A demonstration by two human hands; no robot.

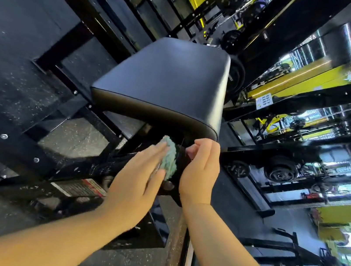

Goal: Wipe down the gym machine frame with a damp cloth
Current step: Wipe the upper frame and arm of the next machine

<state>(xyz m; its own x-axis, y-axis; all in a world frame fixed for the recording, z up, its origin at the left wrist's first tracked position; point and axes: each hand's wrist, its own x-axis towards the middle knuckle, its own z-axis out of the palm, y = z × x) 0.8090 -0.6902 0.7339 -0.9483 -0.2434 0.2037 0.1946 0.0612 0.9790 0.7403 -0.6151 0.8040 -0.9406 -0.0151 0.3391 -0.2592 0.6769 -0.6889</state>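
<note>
1. Far left of frame: dark speckled rubber floor [5, 83], blurred at the left edge
2. Left-centre: black machine frame [63, 82], bolted tubes running from upper left down toward the centre; white scuffs or specks on the lower beam
3. Lower left-centre: red, white and black warning label [79, 186] on the frame base, text too blurred to read
4. Centre: left hand [137, 182] comes in from the lower left, fingers straight and together, nothing gripped; the flat fingers press the cloth against the frame post under the pad
5. Centre: green cloth [169, 159], bunched, sits between the left fingers and the black post, just below the pad's front edge
6. Above centre: black seat pad [166, 81], tilted, glossy, on top of the post
7. Right of centre: right hand [200, 171], just right of the cloth, fingers curl in round the right side of the same post; thumb hidden
8. Right side: mirror wall [315, 86] with yellow and black machines reflected; weight plates [281, 170] at mid right
</note>
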